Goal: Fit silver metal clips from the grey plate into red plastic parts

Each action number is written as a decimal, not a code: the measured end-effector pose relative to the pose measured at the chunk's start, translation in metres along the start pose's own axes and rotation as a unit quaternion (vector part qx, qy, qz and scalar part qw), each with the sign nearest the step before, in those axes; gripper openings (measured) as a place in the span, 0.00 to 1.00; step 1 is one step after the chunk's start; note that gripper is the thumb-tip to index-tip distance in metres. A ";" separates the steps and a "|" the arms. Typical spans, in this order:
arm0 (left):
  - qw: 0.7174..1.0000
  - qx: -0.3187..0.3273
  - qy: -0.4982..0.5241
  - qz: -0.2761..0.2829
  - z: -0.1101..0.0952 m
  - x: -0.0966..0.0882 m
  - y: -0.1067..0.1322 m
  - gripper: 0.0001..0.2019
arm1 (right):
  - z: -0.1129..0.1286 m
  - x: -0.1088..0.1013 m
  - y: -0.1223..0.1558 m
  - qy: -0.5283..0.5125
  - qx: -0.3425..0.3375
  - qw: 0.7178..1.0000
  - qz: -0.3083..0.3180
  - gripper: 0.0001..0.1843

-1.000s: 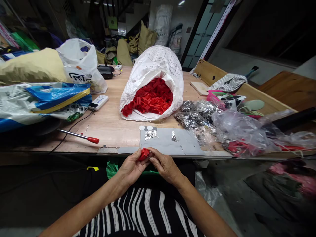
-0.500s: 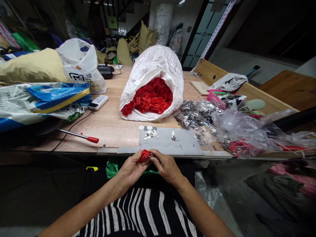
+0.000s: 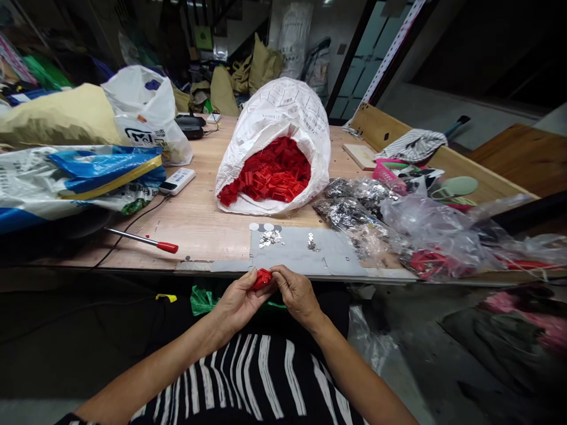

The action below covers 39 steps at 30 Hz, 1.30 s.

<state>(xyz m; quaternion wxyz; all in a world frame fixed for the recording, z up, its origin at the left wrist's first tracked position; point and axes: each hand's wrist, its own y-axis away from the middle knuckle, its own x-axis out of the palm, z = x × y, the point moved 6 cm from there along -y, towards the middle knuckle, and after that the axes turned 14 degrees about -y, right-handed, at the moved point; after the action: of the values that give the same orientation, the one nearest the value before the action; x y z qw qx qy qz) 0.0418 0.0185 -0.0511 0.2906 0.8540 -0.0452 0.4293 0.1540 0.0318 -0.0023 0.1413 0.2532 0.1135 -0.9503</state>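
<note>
Just off the table's front edge, my left hand is closed on a small red plastic part, gripped between thumb and fingers. My right hand meets it from the right, thumb and forefinger pinched at the part's side; what lies in that pinch is too small to make out. Beyond the hands, a grey sheet on the table carries a heap of small shiny metal pieces and a smaller pile of metal pieces. A white woven sack lies with its mouth towards me, full of red plastic parts.
Left on the table are a red-handled metal rod, a white device with a cable, and a blue-white bag. To the right lie clear bags of metal pieces, a pink basket and a wooden board.
My right fingers have shifted slightly up along the red part's right side, and the thin metal bit seen there earlier no longer shows. The red part has turned a little in my left hand.
</note>
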 end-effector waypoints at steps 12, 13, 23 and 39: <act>0.979 -0.102 -0.153 -0.092 0.002 -0.046 0.000 0.02 | -0.026 -0.032 -0.013 0.044 0.064 0.995 -0.067 0.15; 0.975 -0.105 -0.165 -0.105 0.000 -0.050 0.000 0.02 | -0.028 -0.036 -0.016 0.067 0.061 0.993 -0.077 0.13; 0.948 -0.110 -0.275 -0.113 -0.008 -0.060 0.002 0.13 | -0.044 -0.044 -0.066 0.276 0.131 0.946 -0.103 0.08; 0.778 0.208 -0.582 -0.107 -0.135 0.054 -0.099 0.16 | -0.059 -0.036 -0.058 0.237 0.035 0.946 -0.217 0.07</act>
<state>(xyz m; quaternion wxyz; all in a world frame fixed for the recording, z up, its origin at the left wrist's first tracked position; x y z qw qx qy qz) 0.0123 0.1824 0.0067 0.0679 0.9802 -0.0233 -0.1848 0.1918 0.1106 -0.0251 -0.1082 0.4449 0.1629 -0.8739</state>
